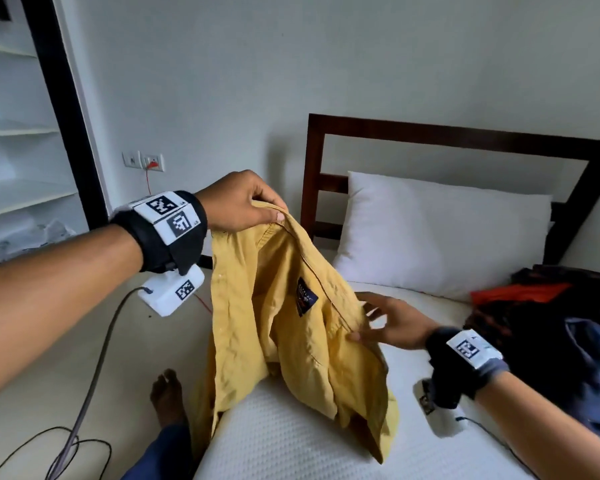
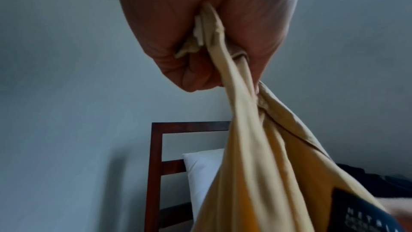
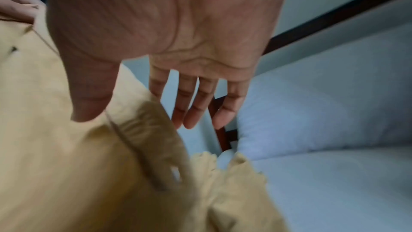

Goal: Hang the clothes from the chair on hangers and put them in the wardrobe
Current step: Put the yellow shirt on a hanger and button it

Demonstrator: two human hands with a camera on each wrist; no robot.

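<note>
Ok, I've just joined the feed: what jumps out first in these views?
The crumpled mustard-yellow cotton shirt at centre, held up by its collar in the left hand, with its lower part on the white mattress. The right hand reaches for the shirt's edge with fingers spread, not gripping. Behind sits a white pillow; a dark heap of clothes lies at right.

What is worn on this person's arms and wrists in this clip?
Both forearms are bare, with no sleeves. Each wrist carries a black band with white square-patterned marker tiles. Under each hangs a white box, each with a cable.
</note>
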